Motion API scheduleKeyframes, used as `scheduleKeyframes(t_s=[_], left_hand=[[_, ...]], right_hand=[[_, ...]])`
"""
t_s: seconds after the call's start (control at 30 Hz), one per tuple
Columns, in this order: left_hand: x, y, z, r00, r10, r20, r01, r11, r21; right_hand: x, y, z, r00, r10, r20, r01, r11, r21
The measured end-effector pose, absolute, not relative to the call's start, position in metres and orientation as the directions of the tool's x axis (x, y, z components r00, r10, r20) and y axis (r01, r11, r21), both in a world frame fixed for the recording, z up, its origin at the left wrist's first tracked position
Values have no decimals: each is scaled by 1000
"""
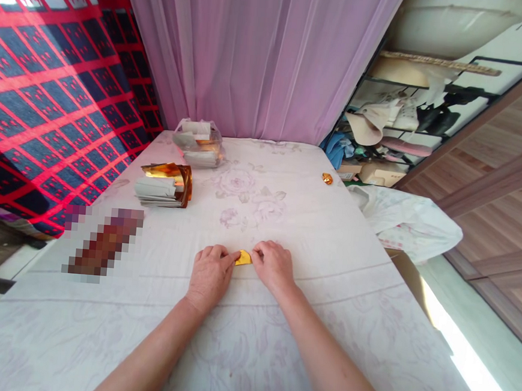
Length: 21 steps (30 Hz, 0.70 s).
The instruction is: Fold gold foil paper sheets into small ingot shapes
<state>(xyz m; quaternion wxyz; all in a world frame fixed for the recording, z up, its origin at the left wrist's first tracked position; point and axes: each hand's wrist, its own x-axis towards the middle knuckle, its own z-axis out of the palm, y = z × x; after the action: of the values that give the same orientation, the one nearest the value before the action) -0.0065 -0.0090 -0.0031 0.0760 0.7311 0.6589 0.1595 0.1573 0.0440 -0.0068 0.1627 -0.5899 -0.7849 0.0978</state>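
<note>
A small folded piece of gold foil paper (243, 258) lies on the flowered tablecloth (280, 293) between my two hands. My left hand (212, 271) has its thumb and fingers closed at the paper's left end. At the right end, the thumb and fingertips of my right hand (274, 264) pinch the paper's edge. Parts of both ends are hidden under the fingers. Further back on the left sits a stack of gold and grey foil paper sheets (159, 189). Near the far right edge rests a small folded gold piece (327, 178).
A clear plastic bag (199, 144) with more paper stands at the back left. A blurred-out item (103, 243) lies on the left. Purple curtains (263, 57) hang behind the table. To the right are a loaded shelf rack (392, 130) and a white plastic bag (412, 222).
</note>
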Motion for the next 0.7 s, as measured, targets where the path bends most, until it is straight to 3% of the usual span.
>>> scheduleKeyframes(t_s=[0.7], left_hand=[[-6, -7, -3, 72, 993, 96, 946, -98, 310]], right_hand=[[150, 59, -12, -288, 951, 116, 883, 311, -352]])
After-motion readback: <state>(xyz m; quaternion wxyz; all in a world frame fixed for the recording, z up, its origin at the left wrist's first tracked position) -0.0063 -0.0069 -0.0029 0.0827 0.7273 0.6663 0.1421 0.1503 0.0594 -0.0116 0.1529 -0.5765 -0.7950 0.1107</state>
